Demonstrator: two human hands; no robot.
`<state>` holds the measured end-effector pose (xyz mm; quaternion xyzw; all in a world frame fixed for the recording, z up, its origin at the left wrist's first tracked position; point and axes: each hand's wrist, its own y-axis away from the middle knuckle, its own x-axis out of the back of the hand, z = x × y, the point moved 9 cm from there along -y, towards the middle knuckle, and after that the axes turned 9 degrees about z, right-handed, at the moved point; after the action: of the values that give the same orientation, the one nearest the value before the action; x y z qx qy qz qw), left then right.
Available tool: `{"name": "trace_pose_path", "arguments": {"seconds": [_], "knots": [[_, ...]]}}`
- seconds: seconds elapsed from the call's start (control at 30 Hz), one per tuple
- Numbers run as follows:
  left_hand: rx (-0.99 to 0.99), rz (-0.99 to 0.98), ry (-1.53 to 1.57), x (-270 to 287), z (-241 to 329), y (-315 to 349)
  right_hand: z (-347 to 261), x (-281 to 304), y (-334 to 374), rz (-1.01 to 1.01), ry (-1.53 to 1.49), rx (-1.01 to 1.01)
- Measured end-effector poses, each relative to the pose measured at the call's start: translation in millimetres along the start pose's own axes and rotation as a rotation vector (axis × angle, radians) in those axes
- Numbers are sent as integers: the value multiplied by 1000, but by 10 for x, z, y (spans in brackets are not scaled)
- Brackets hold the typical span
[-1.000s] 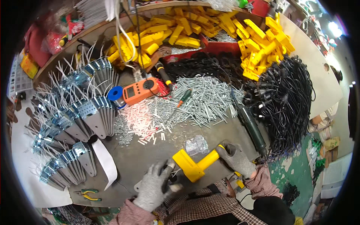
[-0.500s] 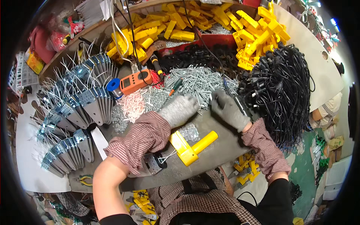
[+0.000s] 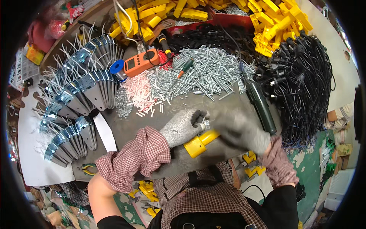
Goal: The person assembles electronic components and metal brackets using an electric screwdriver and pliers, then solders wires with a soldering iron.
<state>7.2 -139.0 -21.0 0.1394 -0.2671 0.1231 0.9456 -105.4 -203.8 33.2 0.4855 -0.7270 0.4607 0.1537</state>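
Over the desk (image 3: 131, 125), a clear piece (image 3: 206, 124) is pinched between fingers of the left hand (image 3: 181, 128); fingers on the blurred right hand (image 3: 243, 131) cannot be judged.

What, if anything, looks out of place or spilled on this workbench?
No clear damage shows. Slightly untidy: the screwdriver lies on the heaped screws rather than apart from them, and pale pink pieces trail off their heap onto the tabletop. The right hand is blurred.
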Motion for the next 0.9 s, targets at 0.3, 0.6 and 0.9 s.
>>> {"name": "trace_pose_path", "arguments": {"seconds": [0.3, 0.6, 0.9], "knots": [[-205, -141, -302, -167, 148, 145, -147, -535, 306, -370, -99, 49], [-430, -408, -610, -177, 212, 377, -236, -568, 419, -268, 108, -74], [-278, -347, -625, -17, 128, 433, -251, -514, 326, -318, 137, -75]]}}
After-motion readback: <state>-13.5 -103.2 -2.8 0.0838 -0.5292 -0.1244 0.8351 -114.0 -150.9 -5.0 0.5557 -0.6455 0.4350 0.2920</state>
